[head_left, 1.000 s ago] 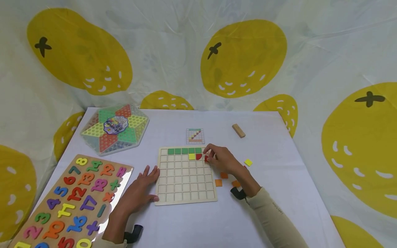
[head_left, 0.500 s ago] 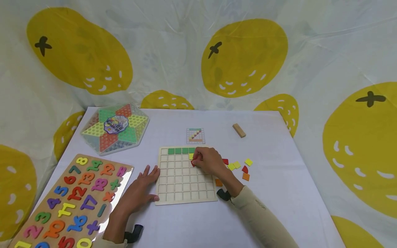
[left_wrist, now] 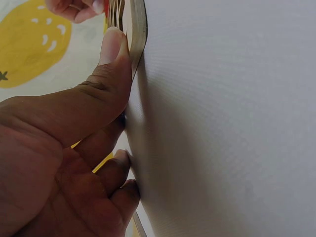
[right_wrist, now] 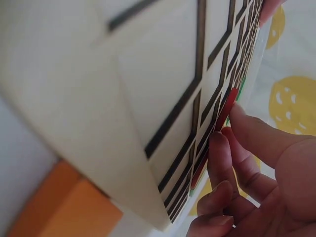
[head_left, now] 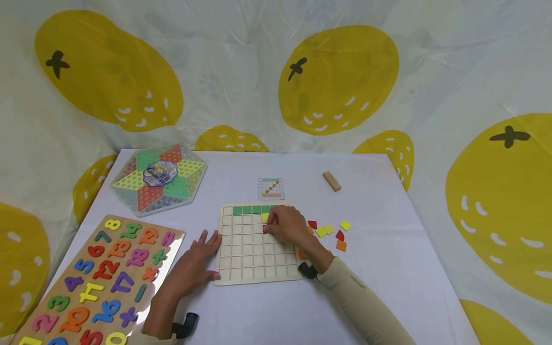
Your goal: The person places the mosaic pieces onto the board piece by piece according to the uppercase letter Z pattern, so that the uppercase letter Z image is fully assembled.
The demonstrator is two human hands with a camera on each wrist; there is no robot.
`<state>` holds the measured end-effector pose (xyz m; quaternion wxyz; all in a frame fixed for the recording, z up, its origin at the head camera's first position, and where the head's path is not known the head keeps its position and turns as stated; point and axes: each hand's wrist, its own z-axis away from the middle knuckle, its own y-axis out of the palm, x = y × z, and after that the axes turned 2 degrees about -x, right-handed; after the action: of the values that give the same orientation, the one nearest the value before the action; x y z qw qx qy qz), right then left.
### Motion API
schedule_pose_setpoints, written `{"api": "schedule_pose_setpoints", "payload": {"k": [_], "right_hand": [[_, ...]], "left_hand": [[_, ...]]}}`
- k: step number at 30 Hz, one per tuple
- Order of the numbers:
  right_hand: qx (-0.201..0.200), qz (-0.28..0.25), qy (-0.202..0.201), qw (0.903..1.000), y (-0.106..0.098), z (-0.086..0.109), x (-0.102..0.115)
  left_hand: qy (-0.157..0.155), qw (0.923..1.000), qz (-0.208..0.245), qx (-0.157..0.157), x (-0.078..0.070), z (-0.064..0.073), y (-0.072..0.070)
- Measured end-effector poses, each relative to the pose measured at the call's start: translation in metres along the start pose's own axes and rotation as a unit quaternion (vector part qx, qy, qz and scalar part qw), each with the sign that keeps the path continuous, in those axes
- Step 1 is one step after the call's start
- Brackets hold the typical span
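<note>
Right hand [head_left: 288, 225]: thumb and fingers pinch a red tile [right_wrist: 226, 110] at the grid board [head_left: 258, 261], toward 1 o'clock of its centre; seated or not, cannot tell. Left hand [head_left: 194, 266]: fingers spread, touching the board's 9 o'clock edge. Done: green tiles [head_left: 247, 210] along the 12 o'clock side, yellow tile [head_left: 265, 218] in the next row – cells under the right hand hidden. Left, judging by the pattern card [head_left: 271, 189] at 12 o'clock: the rest of the yellow-red diagonal, then the whole orange band. Loose at 3 o'clock: yellow tiles [head_left: 329, 229], red pieces [head_left: 340, 235], orange tiles [head_left: 341, 246]. Less than half placed, I'd reckon. Farther out – wooden block [head_left: 331, 181], 1 o'clock; star game [head_left: 160, 173], 10 o'clock.
</note>
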<state>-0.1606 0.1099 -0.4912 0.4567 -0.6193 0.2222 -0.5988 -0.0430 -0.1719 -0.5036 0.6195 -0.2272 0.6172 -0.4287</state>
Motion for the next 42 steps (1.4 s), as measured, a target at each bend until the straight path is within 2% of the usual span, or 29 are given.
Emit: {"api": "schedule_pose_setpoints", "payload": {"k": [10, 18, 24, 31, 37, 42], "right_hand": [[-0.019, 0.031, -0.016, 0.9992, 0.005, -0.005, 0.0], [-0.005, 0.0, -0.009, 0.9999, -0.004, 0.002, -0.006], [-0.018, -0.035, -0.001, 0.9992, -0.023, 0.01, -0.029], [-0.029, -0.051, 0.025, 0.998, -0.051, 0.025, -0.069], [-0.029, -0.034, 0.053, 0.9976, -0.072, 0.041, -0.096], [-0.009, -0.016, 0.06, 0.998, -0.078, 0.049, -0.11]], "left_hand": [[0.002, 1.0, 0.005, -0.002, 0.002, 0.001, -0.002], [0.0, 0.9999, 0.012, 0.004, 0.004, 0.0, 0.002], [0.012, 0.9999, 0.003, -0.003, 0.002, 0.0, -0.001], [0.015, 0.9999, 0.002, 0.0, 0.001, 0.0, -0.002], [0.018, 0.9998, -0.002, 0.001, 0.001, 0.0, -0.002], [0.02, 0.9998, -0.003, 0.002, 0.0, 0.001, -0.003]]}}
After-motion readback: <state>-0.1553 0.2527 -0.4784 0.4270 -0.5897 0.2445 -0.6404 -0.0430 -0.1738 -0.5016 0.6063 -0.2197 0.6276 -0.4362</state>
